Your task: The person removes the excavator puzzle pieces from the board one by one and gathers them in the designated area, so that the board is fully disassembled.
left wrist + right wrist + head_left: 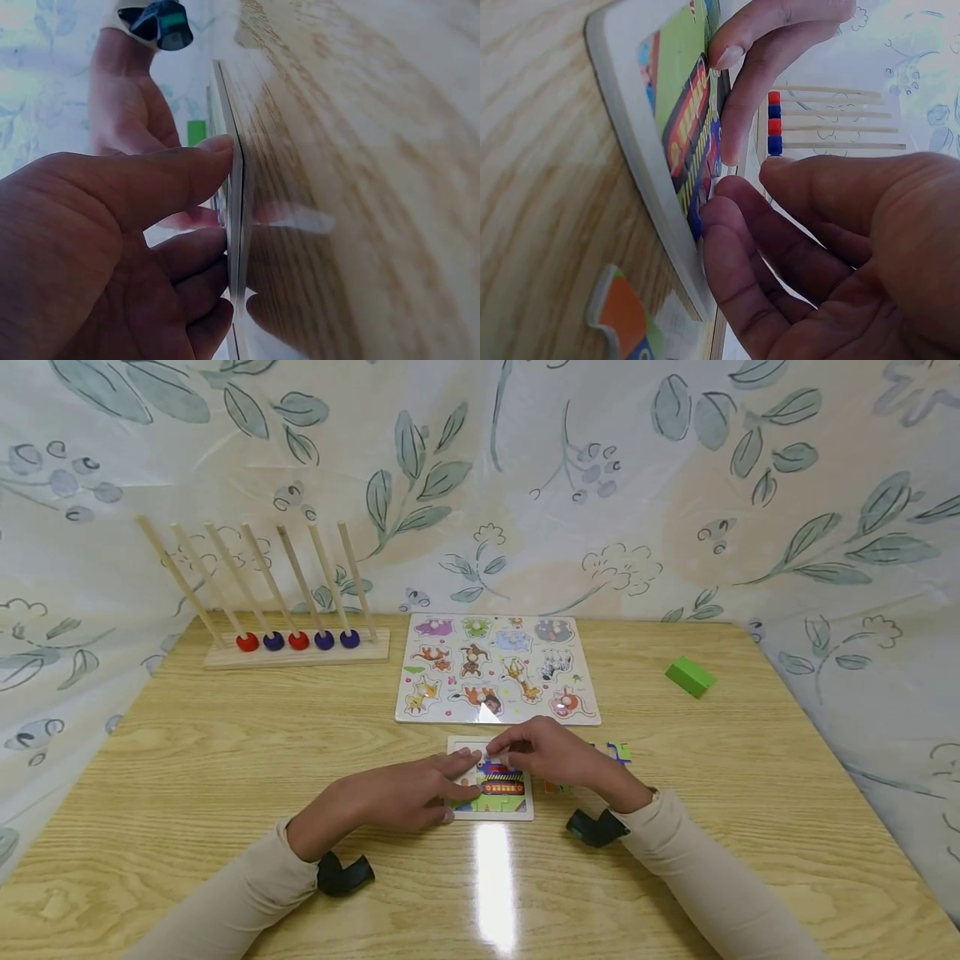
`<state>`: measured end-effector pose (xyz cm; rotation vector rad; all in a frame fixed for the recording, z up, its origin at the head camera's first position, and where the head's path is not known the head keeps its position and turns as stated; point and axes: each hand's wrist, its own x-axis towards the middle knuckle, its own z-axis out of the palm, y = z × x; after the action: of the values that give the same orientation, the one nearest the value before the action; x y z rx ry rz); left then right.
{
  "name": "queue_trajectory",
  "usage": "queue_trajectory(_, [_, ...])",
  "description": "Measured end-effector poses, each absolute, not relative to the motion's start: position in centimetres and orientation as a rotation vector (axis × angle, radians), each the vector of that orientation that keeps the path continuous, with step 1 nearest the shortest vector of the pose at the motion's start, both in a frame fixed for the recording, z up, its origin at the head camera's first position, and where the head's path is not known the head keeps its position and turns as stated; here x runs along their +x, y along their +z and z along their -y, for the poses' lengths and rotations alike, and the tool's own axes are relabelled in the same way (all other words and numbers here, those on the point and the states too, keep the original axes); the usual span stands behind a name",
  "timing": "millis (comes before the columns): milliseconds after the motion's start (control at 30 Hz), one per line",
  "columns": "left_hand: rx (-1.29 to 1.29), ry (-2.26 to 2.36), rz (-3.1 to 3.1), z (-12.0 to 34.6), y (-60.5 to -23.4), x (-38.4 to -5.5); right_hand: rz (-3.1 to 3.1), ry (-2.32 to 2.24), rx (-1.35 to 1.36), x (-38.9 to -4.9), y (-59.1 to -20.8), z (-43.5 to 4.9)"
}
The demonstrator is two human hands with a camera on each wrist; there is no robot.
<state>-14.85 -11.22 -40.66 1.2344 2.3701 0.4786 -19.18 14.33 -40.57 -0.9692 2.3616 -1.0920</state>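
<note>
A small jigsaw puzzle (502, 787) in a white frame lies on the table, its picture showing a red and yellow tracked vehicle on green. My left hand (405, 793) rests across its left side with fingers extended; in the left wrist view the thumb (217, 144) lies at the frame's edge (238, 225). From the right, my right hand (551, 752) reaches over the upper part, fingertips touching the puzzle. In the right wrist view its thumb (787, 172) stands apart from the fingers (724, 217), and no piece shows between them. Loose puzzle pieces (619, 752) lie partly hidden beside the right wrist.
Behind the puzzle lies an animal peg board (498, 672). A wooden rack (300, 652) with upright rods and red and blue beads stands back left. A green block (691, 677) sits back right. An orange, green and blue piece (622, 315) lies near the puzzle frame.
</note>
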Motion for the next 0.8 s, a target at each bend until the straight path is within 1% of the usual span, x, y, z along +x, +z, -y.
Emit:
queue_trajectory(367, [1.241,0.487,-2.373,11.27,-40.58,-14.88,-2.366,-1.064,-1.02,-19.41,-40.73,-14.02])
queue_trajectory(800, [1.255,0.488,-2.371,11.14,-40.41,-14.78,-2.284,-1.199,-0.94,-19.17,-40.64,-14.07])
